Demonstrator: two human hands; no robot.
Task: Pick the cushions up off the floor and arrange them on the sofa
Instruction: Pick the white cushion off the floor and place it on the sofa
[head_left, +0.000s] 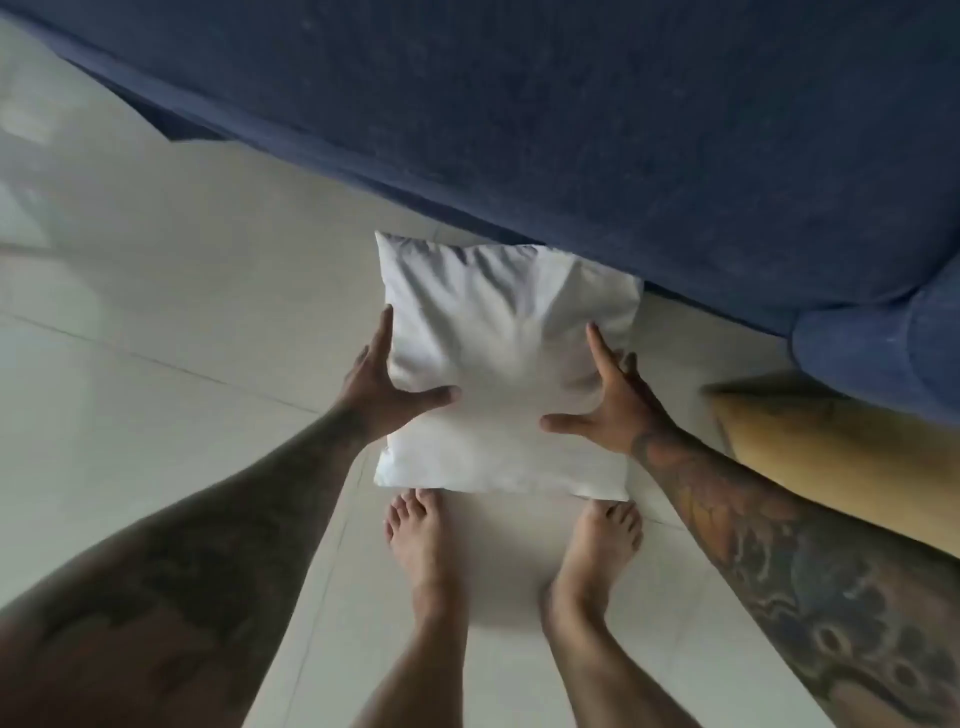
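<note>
A white square cushion (498, 358) lies on the pale tiled floor just in front of my bare feet, its far edge tucked against the dark blue sofa (597, 130). My left hand (387, 387) grips its left side, thumb on top and fingers along the edge. On the right side my right hand (605, 402) holds it the same way. A yellow cushion (831, 457) lies on the floor to the right, partly behind my right forearm and below the sofa's rounded corner.
The sofa's seat fills the upper part of the view, its front edge running diagonally from upper left to lower right. Pale floor tiles (156, 338) stretch to the left. My two bare feet (514, 551) stand right behind the white cushion.
</note>
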